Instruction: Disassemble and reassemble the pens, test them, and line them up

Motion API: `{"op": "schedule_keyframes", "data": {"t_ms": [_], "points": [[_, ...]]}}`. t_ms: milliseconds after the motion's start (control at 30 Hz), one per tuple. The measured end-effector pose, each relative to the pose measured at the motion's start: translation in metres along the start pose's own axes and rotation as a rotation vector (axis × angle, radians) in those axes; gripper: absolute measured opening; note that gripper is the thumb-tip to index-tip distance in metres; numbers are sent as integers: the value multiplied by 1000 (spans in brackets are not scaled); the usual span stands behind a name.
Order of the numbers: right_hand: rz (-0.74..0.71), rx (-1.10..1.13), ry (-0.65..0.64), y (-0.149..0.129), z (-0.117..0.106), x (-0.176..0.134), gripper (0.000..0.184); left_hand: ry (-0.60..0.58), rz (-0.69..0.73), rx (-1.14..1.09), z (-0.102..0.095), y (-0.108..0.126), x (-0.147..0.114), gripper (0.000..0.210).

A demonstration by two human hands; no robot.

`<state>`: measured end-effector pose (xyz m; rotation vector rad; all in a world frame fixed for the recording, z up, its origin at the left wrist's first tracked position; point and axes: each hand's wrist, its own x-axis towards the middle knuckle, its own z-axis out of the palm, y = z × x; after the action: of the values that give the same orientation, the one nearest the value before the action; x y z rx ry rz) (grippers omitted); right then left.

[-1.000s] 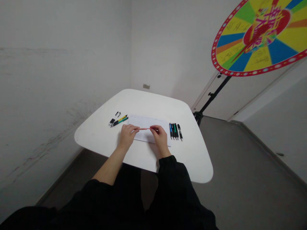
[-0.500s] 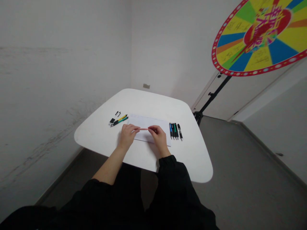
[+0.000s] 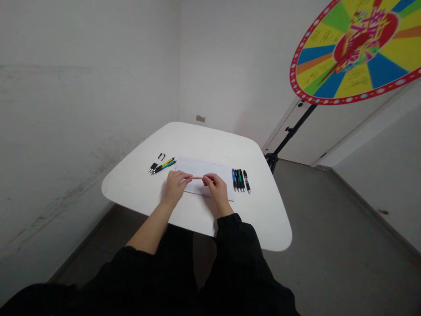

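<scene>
A thin pink pen (image 3: 197, 177) is stretched level between my two hands, over a sheet of white paper (image 3: 210, 166). My left hand (image 3: 176, 185) pinches its left end. At the other end, the fingers of my right hand (image 3: 216, 188) are closed on it, and they hide its tip. Left of the paper lie a yellow and black pen (image 3: 166, 163), a green and black pen (image 3: 165, 166) and several small black pen parts (image 3: 153, 166). Right of the paper, several dark pens (image 3: 238, 180) stand in a neat row, with a black and silver pen (image 3: 246, 181) at its right end.
The white table (image 3: 263, 219) has rounded corners, and walls rise behind it and to its left. A colourful prize wheel (image 3: 351, 79) on a black stand (image 3: 289, 134) is at the right, beyond the table. Grey floor (image 3: 332, 219) shows on the right.
The fingers of my right hand have shifted slightly at the right end of the pink pen. My left hand and the other pens are in the same places.
</scene>
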<state>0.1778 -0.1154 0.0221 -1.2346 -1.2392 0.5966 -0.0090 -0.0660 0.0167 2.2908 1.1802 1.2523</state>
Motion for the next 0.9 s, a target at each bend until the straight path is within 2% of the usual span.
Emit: {"op": "schedule_keyframes", "data": {"t_ms": [233, 400, 567, 767, 900], "points": [[-12, 7, -7, 4, -3, 1, 34, 30, -10, -12, -1, 1, 0, 11], [-11, 2, -20, 5, -1, 0, 24, 27, -29, -19, -1, 0, 0, 12], [-6, -26, -25, 3, -1, 0, 24, 12, -18, -18, -1, 1, 0, 11], [-47, -117, -60, 8, -1, -1, 22, -11, 1, -11, 0, 0, 0, 11], [-73, -216, -77, 8, -2, -3, 28, -36, 3, -16, 0, 0, 1, 12]]}}
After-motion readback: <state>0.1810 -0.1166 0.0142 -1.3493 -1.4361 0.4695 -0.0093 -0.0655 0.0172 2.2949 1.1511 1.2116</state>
